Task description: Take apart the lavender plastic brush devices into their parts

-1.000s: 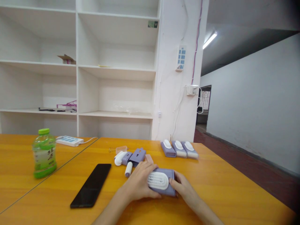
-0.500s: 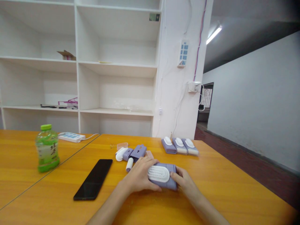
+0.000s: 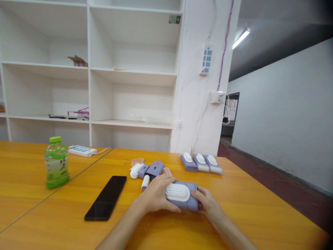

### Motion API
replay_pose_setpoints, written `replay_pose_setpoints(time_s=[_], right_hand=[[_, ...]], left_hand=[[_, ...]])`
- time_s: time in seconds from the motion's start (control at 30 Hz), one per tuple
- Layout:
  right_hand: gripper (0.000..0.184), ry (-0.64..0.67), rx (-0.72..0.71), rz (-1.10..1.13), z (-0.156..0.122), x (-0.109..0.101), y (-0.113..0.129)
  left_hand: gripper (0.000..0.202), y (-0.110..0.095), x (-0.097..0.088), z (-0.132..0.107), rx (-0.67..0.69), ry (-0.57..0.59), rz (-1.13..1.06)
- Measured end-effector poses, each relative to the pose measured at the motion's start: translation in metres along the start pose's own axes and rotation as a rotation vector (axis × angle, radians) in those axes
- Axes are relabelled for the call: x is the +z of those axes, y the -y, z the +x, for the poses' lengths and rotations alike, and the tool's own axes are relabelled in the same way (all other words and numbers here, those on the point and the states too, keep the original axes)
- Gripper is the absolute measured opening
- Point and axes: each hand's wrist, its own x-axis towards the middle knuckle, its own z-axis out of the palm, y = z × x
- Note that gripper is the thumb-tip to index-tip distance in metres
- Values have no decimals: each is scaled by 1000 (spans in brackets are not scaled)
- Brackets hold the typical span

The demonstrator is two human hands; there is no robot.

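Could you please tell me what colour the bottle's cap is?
The bottle's cap is bright green, seen in the head view.

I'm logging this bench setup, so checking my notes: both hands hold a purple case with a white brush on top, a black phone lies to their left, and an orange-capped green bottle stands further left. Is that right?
One detail is off: the head view shows the bottle with a green cap, not orange. The rest stands: left hand and right hand hold the purple case, with the phone to their left.

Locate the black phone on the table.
In the head view, the black phone lies flat on the orange table, left of the left hand and right of the green bottle.
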Motion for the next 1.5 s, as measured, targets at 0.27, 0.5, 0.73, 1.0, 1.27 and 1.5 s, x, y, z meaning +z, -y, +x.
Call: replay_pose_setpoints(time_s=[0.27,0.5,0.73,1.0,1.27,1.5], right_hand=[[49,28,41,-42,6,-8,-8],[52,112,11,-67,8,-14,-4],[45,59,22,-95,10,-16,-7],[40,-19,79,-114,12,-16,-11],[41,-151,70,-67,6,-33,-3],[40,-163,83,-24,7,-36,-2]], left_hand=[[85,-2,-2,1,23,19,16],[83,-5,2,3,17,5,52],[83,-11,2,1,-16,-14,37],[90,-7,6,0,-48,-23,-7],[90,1,-1,-2,-105,-64,-3],[93,4,0,-1,-46,0,83]])
